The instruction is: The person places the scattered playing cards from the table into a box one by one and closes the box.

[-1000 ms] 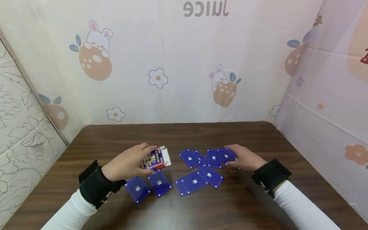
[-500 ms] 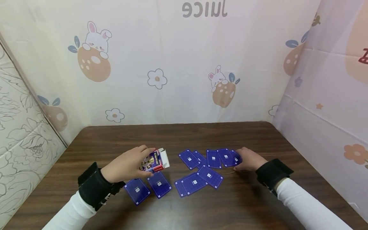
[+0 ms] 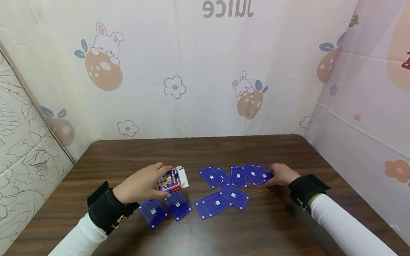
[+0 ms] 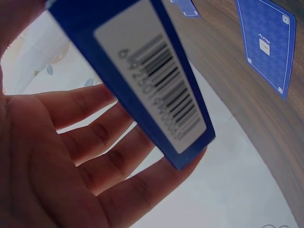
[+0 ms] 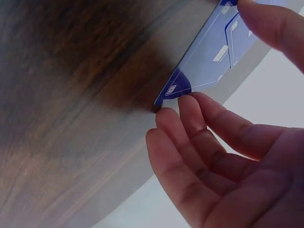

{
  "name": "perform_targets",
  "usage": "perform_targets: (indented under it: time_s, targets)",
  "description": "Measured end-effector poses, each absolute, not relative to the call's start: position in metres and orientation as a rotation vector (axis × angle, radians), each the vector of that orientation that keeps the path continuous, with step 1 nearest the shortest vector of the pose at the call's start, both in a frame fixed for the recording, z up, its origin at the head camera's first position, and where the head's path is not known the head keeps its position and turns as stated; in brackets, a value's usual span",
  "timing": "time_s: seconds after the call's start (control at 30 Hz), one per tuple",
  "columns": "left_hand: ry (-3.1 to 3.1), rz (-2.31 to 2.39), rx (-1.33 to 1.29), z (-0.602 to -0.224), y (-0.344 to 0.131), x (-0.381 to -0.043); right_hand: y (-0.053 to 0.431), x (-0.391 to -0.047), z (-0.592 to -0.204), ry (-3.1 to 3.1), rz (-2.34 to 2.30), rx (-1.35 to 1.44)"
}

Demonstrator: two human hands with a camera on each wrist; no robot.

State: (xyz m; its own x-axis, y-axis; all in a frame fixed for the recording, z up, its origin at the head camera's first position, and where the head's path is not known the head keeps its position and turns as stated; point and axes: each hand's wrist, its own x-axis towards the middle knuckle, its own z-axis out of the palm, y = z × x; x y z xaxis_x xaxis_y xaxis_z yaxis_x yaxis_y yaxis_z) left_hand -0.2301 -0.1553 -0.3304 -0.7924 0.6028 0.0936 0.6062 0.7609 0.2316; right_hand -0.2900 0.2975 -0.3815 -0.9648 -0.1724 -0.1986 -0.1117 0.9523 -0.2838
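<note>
My left hand [image 3: 144,183] grips a small playing-card box [image 3: 170,180], blue and red with its white end flap raised. In the left wrist view, the box's barcode side [image 4: 152,76] faces the camera and the fingers lie along its far side. My right hand [image 3: 282,174] is at the rightmost blue-backed playing card [image 3: 262,172]. The right wrist view has thumb and bent fingertips at two corners of this card [image 5: 204,61], which overlaps another card. To its left lie a second card [image 3: 253,175] and a third [image 3: 238,176], backs up.
More blue-backed cards [image 3: 211,177] lie mid-table, with an overlapping group [image 3: 213,203] nearer the front. Two cards [image 3: 153,212] lie below the left hand. A printed cloth [image 3: 205,71] hangs behind the brown wooden table [image 3: 224,234].
My right hand has moved to the right, uncovering the second card from the right and then more of the rightmost card. My left hand and the box stay nearly still.
</note>
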Motion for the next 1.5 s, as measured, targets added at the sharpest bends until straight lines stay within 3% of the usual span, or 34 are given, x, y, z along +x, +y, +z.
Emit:
perform_targets:
  time_s: [0.37,1.5]
  targets:
    - [-2.949,-0.438,-1.016,-0.334,-0.154,-0.230,0.303,-0.297,-0.384,2.837,-0.448,-0.138]
    - [-2.928,-0.440,-1.025,-0.332,-0.153,-0.229,0.320,-0.293,-0.387,2.840,-0.760,-0.324]
